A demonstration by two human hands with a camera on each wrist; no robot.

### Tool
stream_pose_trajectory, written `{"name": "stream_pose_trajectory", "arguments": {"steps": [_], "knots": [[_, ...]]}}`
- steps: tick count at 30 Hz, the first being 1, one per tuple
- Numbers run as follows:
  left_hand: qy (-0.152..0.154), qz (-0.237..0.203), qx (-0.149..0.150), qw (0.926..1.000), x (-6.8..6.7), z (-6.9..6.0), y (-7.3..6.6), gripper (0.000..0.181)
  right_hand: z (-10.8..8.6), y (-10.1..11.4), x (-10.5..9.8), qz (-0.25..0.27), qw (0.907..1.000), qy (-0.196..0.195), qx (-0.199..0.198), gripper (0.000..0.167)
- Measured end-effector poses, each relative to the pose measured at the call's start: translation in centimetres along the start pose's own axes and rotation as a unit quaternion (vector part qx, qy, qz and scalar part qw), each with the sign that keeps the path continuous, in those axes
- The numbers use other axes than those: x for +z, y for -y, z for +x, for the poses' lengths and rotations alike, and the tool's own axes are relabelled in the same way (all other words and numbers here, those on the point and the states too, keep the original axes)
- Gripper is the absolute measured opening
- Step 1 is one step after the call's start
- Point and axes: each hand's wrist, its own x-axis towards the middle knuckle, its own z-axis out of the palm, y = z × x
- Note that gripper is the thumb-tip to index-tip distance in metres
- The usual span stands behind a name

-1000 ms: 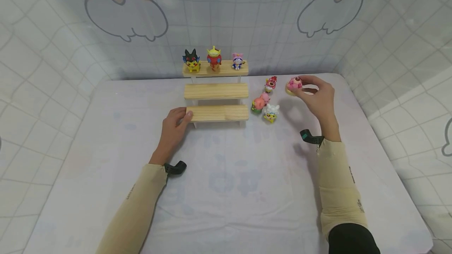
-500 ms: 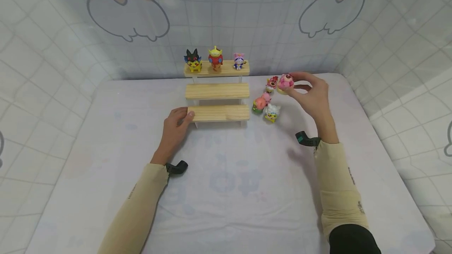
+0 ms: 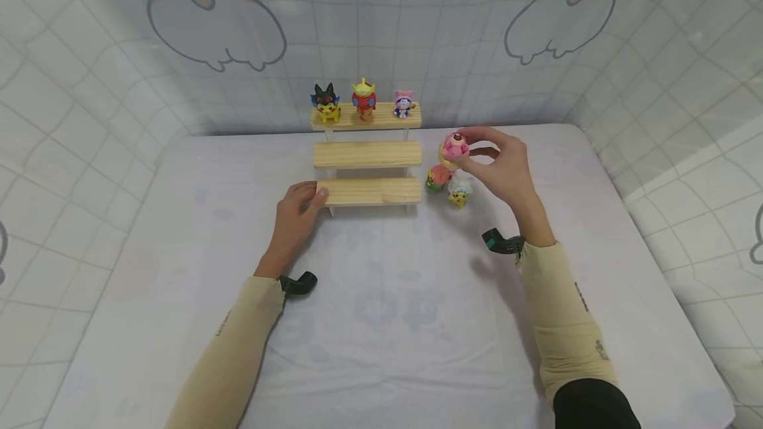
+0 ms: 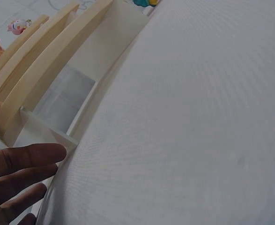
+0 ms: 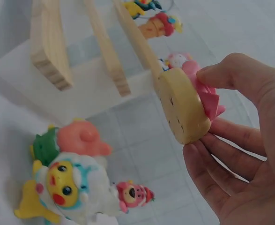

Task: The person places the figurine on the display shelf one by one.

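item: pink figurine (image 3: 456, 144), lifted, its round cream base (image 5: 182, 108) exposed ahead of the fingers; pinched by the right hand (image 3: 503, 167), thumb on one side, fingertips (image 5: 192, 155) on the other. location: right of the wooden stand (image 3: 367, 153), near a white-and-yellow figurine (image 3: 458, 193). left hand (image 3: 296, 212): fingers extended, thumb resting on the lowest board (image 3: 372, 191) at its end.

Free room lies above the middle shelf (image 3: 367, 153); figurines (image 3: 458, 196) on the table (image 3: 381, 330) block low passage rightward.
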Motion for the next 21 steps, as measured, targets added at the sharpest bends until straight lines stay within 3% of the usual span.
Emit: {"name": "stream_pose_trajectory", "arguments": {"steps": [6,16,21], "knots": [[0.001,0.001,-0.001,1.0000,0.0,0.0,0.1,0.048,0.0,0.5,1.1,0.017,0.9997,0.016,-0.011,0.039],[-0.001,-0.006,-0.003,1.0000,0.0,0.0,0.0,0.042,0.0,5.9,3.1,0.051,0.9981,0.027,-0.020,0.039],[-0.004,-0.005,0.004,1.0000,0.0,0.1,-0.1,0.041,1.1,5.4,5.3,0.081,0.9948,0.042,-0.044,0.043]]}}
